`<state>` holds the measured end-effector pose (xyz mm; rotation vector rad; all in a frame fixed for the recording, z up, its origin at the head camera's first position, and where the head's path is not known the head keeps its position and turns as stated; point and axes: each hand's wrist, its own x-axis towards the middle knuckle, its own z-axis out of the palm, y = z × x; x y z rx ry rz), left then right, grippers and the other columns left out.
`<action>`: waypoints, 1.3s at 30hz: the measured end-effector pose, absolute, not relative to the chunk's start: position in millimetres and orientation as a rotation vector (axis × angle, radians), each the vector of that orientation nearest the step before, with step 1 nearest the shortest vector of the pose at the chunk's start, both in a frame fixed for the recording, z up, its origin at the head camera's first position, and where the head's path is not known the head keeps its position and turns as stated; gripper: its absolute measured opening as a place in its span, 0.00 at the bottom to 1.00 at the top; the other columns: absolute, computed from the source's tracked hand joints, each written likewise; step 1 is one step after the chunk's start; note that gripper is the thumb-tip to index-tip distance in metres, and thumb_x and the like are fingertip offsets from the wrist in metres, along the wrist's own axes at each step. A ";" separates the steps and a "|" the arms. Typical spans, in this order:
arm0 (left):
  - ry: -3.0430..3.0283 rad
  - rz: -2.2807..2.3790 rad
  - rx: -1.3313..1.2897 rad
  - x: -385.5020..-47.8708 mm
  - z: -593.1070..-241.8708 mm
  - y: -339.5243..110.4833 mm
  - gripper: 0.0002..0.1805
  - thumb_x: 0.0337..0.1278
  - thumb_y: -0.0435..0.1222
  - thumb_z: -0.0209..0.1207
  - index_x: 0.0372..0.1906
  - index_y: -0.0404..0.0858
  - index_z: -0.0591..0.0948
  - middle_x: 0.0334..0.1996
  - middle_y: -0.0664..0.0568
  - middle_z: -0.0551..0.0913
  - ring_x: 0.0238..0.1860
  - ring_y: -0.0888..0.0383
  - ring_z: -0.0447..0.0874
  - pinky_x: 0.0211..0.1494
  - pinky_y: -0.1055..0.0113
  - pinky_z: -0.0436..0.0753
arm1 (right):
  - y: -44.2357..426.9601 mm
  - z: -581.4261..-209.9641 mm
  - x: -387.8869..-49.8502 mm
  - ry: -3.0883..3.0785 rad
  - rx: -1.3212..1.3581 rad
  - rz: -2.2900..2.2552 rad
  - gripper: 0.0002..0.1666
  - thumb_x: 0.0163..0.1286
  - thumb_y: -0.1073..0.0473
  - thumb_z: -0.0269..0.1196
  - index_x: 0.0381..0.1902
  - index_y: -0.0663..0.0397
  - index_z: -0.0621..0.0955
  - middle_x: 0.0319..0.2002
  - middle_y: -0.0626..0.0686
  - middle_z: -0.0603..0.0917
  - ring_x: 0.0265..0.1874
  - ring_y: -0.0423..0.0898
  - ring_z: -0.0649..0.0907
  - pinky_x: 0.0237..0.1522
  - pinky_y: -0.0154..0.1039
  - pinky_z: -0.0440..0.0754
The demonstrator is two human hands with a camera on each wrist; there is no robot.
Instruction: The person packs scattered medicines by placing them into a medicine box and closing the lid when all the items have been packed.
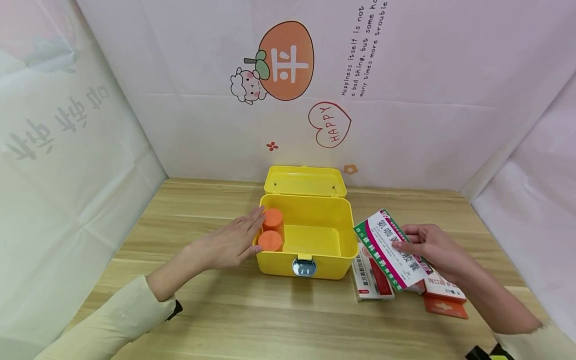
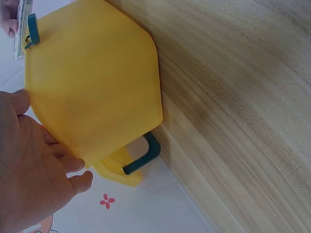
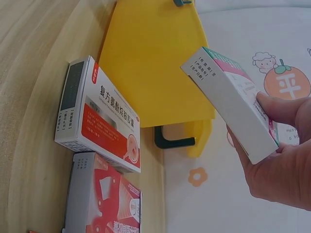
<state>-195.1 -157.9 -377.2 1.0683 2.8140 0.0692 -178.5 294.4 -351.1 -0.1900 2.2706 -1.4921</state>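
A yellow lidded box (image 1: 310, 212) stands on the table with its lid (image 1: 306, 181) tipped back. Inside it, along the left wall, are two orange-capped bottles (image 1: 271, 241). My left hand (image 1: 231, 242) rests on the box's left rim with fingers extended; the left wrist view shows the hand (image 2: 39, 170) at that side. My right hand (image 1: 434, 247) grips a white, green and magenta medicine box (image 1: 390, 250) between thumb and fingers, to the right of the yellow box. The right wrist view shows this medicine box (image 3: 235, 102) raised and tilted.
Below the held box, on the table, lie a white and red medicine box (image 3: 104, 114), a red and white box (image 3: 104, 196) and an orange-edged packet (image 1: 445, 297). A printed cloth wall (image 1: 216, 130) rises behind the wooden table (image 1: 288, 320).
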 end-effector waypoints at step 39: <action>2.807 0.087 1.059 -196.0 -379.0 -158.9 0.43 0.77 0.58 0.37 0.80 0.33 0.45 0.81 0.42 0.37 0.82 0.47 0.38 0.81 0.49 0.53 | 251.8 -312.2 -197.9 2.378 -0.324 -1.249 0.33 0.71 0.55 0.64 0.66 0.70 0.72 0.47 0.58 0.88 0.37 0.46 0.89 0.39 0.36 0.88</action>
